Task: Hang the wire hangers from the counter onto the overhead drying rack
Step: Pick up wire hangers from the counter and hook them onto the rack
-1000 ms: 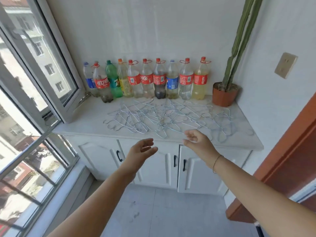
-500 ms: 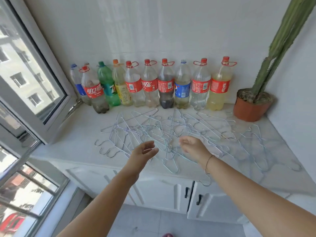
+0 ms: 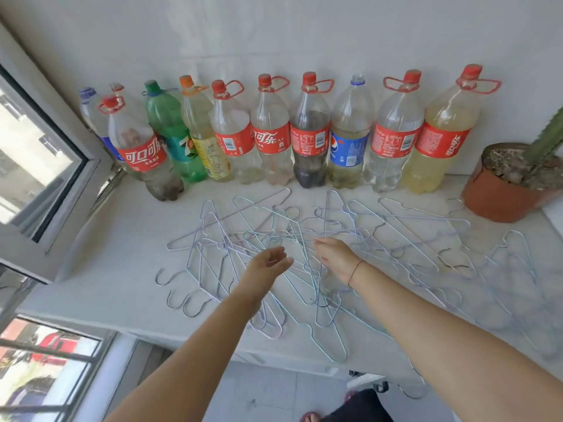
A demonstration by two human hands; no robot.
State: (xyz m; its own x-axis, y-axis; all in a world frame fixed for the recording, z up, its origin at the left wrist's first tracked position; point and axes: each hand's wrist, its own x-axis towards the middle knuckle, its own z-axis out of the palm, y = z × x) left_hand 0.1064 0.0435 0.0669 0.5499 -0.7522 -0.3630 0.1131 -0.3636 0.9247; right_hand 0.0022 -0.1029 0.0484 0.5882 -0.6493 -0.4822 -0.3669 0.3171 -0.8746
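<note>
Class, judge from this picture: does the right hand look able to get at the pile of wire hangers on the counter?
Probably yes. The right hand is open, low over the pile of wire hangers, nothing between them. The tangle may lift several at once.

Home balcony, window (image 3: 36, 166), reused soda bottles (image 3: 271, 132), potted cactus (image 3: 518, 181)

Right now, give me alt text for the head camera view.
Two bare hands, left hand and right hand, both open, reach over tangled pale wire hangers on a white counter. A row of plastic soda bottles lines the wall.
</note>
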